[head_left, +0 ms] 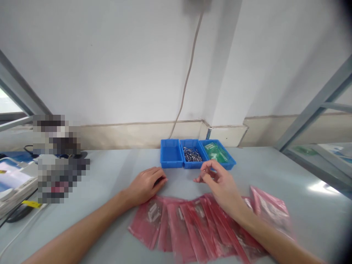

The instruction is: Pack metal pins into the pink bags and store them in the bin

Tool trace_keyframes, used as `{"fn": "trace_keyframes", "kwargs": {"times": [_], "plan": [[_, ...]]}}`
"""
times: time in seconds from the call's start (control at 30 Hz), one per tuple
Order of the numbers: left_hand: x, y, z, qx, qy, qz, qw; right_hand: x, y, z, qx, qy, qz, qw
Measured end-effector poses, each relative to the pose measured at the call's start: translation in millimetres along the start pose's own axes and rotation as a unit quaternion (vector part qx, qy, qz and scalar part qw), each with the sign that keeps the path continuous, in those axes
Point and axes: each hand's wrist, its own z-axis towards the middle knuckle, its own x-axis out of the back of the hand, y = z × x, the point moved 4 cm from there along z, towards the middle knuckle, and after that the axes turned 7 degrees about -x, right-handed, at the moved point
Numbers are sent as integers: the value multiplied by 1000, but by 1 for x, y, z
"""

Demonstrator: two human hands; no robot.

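Note:
My left hand [145, 185] rests palm down on the grey table, fingers curled over something dark that I cannot make out. My right hand [220, 183] hovers just in front of the blue trays, thumb and fingers pinched together; what they hold is too small to name. Several pink plastic bags [192, 225] lie fanned out on the table under and between my forearms. Three blue trays stand side by side at the wall: the left one [171, 154] looks empty, the middle one [192, 154] holds small metal parts, the right one [218, 152] holds green pieces.
A grey table [115, 172] runs to a white wall, with a cable [188, 73] hanging down it. Books and a stack of papers [13, 181] lie at the left edge with a black cord. A metal frame [316, 106] stands at the right.

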Motion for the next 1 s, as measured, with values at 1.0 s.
{"fn": "trace_keyframes", "kwargs": {"times": [1.0], "plan": [[0,-1,0,-3,-4,9,1000,3,3,7,39,4,-59,997]]}}
